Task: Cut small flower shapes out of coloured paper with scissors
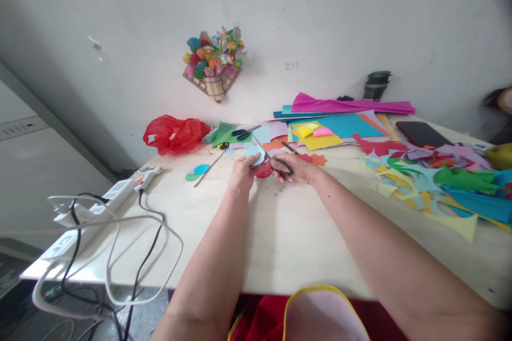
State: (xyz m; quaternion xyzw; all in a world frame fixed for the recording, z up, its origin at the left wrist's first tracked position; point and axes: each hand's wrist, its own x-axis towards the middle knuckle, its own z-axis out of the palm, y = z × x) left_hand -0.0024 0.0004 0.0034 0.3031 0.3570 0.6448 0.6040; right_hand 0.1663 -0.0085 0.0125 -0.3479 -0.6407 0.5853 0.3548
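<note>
Wears red clothing (262,322) with a yellow-edged pale panel (326,317), nearest of all and well short of the pale blue disc (258,155). Holds both bare forearms out over the table (304,234) toward that disc. Has a white power strip (114,195) and tangled cables (37,292) to the near left of the disc, and many-coloured paper scraps (464,178) heaped well to its right. Pinches the disc itself, raised above the table, between thumb and fingers of the left hand (243,168). Grips black-handled scissors (289,170) in the right hand (301,167), just right of the disc, with the blades close to its edge; cannot tell whether touching.

Has a blue circle (201,169) and a green circle (192,177) lying overlapped left of the disc, and orange flower cutouts (319,160) to its right. Beyond the disc, to the left, has a second pair of scissors (242,134) on green paper (224,137), then a red plastic bag (172,136); to the right, a yellow sheet (316,141), a phone (423,134), a magenta roll (348,105) and a dark bottle (377,86). Farthest, faces a bouquet (216,58) of colourful flowers on the wall (340,16), above and left of the disc.
</note>
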